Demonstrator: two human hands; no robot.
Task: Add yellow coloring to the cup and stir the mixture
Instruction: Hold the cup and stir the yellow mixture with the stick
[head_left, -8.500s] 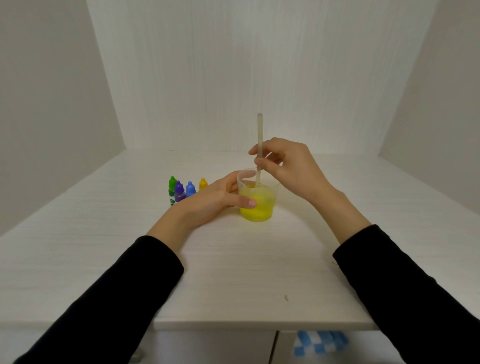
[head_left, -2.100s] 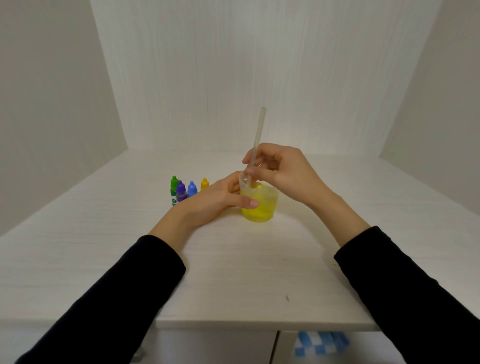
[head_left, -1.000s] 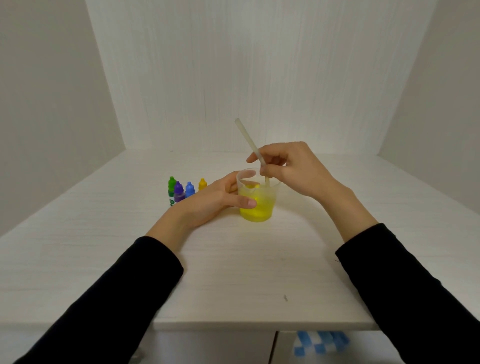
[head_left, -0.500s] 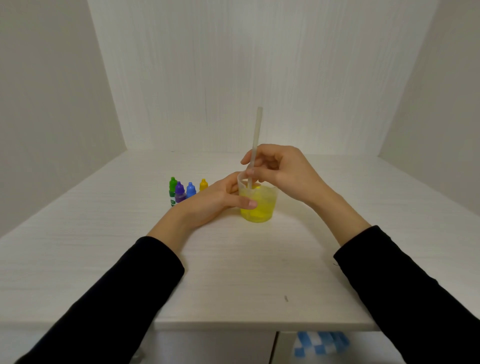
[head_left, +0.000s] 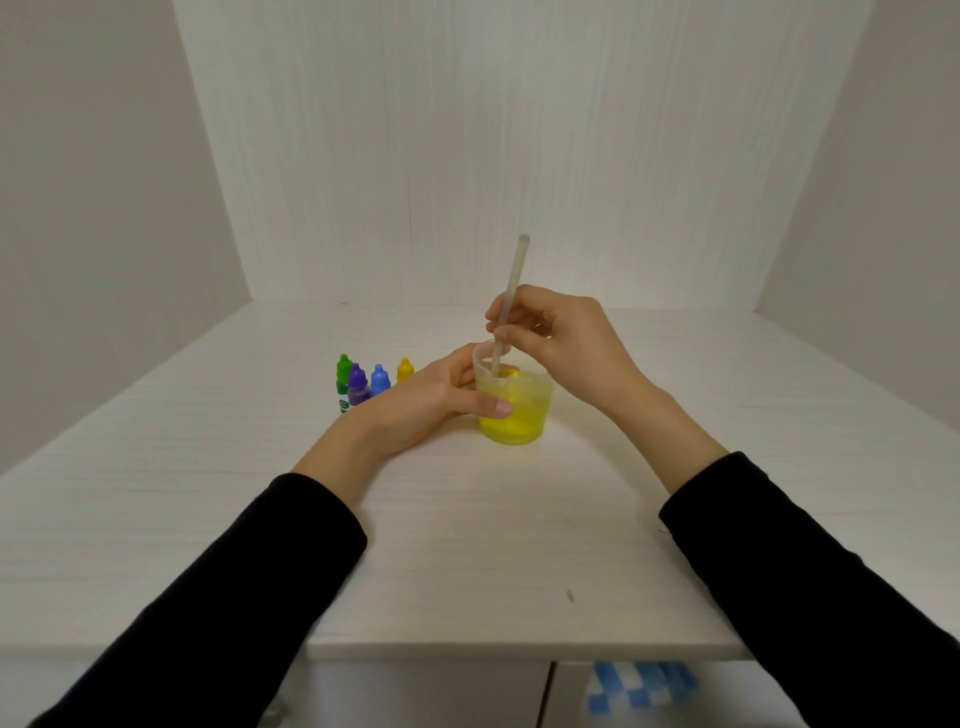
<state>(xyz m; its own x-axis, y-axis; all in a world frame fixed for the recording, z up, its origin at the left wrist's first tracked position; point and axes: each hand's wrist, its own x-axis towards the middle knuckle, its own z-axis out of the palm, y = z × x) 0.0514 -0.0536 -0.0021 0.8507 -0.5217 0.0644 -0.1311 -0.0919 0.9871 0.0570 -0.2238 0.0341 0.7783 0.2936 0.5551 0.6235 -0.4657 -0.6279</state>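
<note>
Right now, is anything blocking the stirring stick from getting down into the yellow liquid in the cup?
Nothing visible does. The stick, pinched by the right hand, already dips into the cup. The left hand grips the cup's side, leaving its mouth clear.

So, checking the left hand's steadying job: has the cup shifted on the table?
No. The cup sits just right of the yellow dropper bottle, as before.
</note>
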